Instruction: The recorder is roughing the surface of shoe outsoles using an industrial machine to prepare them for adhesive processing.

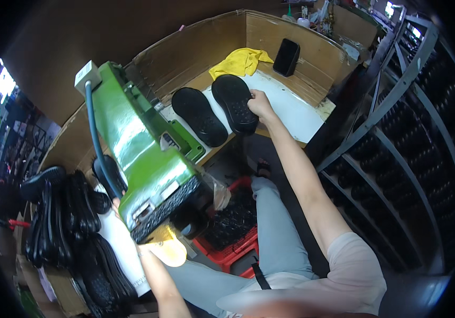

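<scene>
My right hand [259, 104] grips the edge of a black shoe sole [233, 103], its fingers closed on the right side. The sole lies on the white tabletop [291, 100], its studded part toward me. Just left of it lies a second black sole [200, 116], touched by neither hand. My left hand [116, 205] reaches behind the green machine [137, 138], which hides most of it. A few fingers show against the lower end of another black sole [107, 175], tilted up beside the machine.
Stacked black soles [60, 222] fill the left side. A yellow cloth [240, 62] and a dark phone-like slab [286, 56] sit by the cardboard wall [195, 50]. Below stands a red crate [227, 254] with black scraps. A metal rack [376, 122] holding dark items rises at right.
</scene>
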Demonstrator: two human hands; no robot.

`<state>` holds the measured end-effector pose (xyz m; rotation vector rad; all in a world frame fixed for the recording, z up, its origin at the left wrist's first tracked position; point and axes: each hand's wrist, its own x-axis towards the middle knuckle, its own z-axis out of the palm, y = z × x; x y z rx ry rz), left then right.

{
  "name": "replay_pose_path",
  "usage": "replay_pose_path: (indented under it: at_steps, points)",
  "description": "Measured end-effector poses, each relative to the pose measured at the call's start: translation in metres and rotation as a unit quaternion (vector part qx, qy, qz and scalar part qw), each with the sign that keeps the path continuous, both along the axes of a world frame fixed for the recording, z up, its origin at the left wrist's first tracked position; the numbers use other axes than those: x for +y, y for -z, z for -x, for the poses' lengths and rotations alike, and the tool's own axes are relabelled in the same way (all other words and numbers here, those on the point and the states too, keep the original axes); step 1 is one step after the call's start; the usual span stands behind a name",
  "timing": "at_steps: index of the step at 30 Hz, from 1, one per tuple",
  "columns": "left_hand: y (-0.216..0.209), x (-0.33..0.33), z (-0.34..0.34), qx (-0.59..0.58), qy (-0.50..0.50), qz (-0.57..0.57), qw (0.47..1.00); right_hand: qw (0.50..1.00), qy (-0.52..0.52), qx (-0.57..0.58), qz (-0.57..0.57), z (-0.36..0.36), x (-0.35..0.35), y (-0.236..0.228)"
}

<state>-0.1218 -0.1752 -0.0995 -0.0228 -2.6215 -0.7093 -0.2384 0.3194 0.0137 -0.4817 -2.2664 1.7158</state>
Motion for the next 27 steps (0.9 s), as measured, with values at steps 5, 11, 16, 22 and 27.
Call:
replay_pose_path:
  at_steps: [5, 11, 16, 22, 27]
  points:
    - [-0.003, -0.018, -0.065, 0.076, 0.008, 0.058, 0.995, 0.999, -0.002, 0.031, -0.018, 0.010, -0.015, 0.023]
    - [-0.018, -0.008, -0.110, 0.172, 0.017, 0.102, 0.980, 0.995, 0.032, 0.085, 0.049, 0.016, -0.008, 0.037]
    - [-0.065, 0.013, -0.175, 0.107, 0.006, -0.150, 0.983, 0.885, 0.195, 0.240, -0.348, -0.007, -0.013, 0.055]
    - [-0.074, 0.055, -0.194, 0.014, 0.061, -0.364, 0.929, 0.981, -0.095, 0.135, 0.097, -0.160, -0.082, 0.091]
    - [-0.079, 0.095, -0.174, -0.019, 0.169, -0.463, 0.870, 0.937, -0.136, 0.217, 0.235, -0.234, -0.130, 0.073]
